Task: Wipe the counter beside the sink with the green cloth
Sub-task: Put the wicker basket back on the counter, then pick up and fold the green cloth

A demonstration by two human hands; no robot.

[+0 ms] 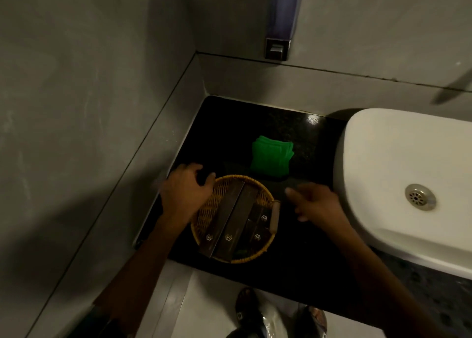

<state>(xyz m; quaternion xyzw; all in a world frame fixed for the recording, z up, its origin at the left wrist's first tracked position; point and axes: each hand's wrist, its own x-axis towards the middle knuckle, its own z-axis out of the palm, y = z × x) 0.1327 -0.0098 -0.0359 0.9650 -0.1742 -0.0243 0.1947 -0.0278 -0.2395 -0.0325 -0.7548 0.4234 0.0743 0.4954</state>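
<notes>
- The left hand (pixel 187 188) rests on the upper-left rim of a round woven wicker basket (pixel 212 204), fingers curled over the edge and thumb toward the basket's far side; it grips the rim and nothing else.
- The right hand (pixel 315 203) hovers just off the basket's right side, blurred, fingers loosely spread and pointing left; it holds nothing, and whether it touches the basket I cannot tell.
- The folded bright green cloth (pixel 272 156) lies flat on the black polished stone counter (pixel 229 133), beyond both hands, just past the basket's far rim and a little nearer the right hand than the left; neither hand touches it.
- Inside the basket, between the two hands, lie several dark flat rectangular packets (pixel 232 222) bearing small pale hexagonal logos, and a small tan cylindrical item (pixel 275 216) leans at the rim nearest the right hand.
- A white ceramic basin sink (pixel 383 158) with a metal drain (pixel 420 197) sits immediately right of the right hand, its rounded corner close behind the knuckles.
- Grey walls meet in the corner beyond the left hand; a wall-mounted dispenser (pixel 278 31) hangs above the counter, well beyond the cloth.
- Below the hands, past the counter's near edge, dark sandalled feet (pixel 249 309) stand on a pale floor.
</notes>
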